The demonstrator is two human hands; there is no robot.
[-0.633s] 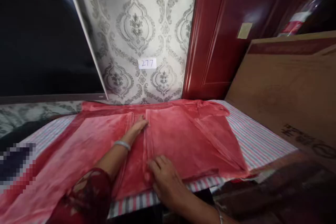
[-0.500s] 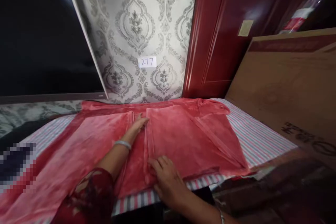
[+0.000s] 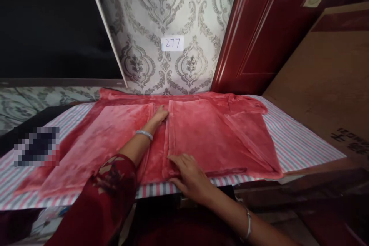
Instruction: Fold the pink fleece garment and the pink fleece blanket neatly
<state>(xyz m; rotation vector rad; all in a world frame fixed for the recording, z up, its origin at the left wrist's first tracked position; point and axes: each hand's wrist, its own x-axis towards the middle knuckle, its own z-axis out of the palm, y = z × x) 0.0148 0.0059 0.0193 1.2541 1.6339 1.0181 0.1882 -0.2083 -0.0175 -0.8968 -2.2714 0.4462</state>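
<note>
A plush red-pink blanket (image 3: pixel 201 134) lies spread over the bed-like surface, its two side panels folded inward with a narrow gap between them. My left hand (image 3: pixel 160 115) reaches to the far end of that gap, fingers stretched out against the inner edge of the right panel. My right hand (image 3: pixel 190 175) rests palm down at the near end of the same edge. Its thumb is apart from the fingers, and part of the blanket is hidden beneath it. The blanket's right end narrows to a slanted fold.
Under the blanket is a striped cloth (image 3: pixel 300 146) in pink, grey and white. A large dark screen (image 3: pixel 54 27) stands at the left, a cardboard box (image 3: pixel 323 73) at the right. Behind are patterned wallpaper with a paper label (image 3: pixel 173 43) and a red door (image 3: pixel 253 34).
The view has tipped downward, so the wall and label sit higher. Both hands stay at the right panel's inner edge, and the blanket's folds look much the same.
</note>
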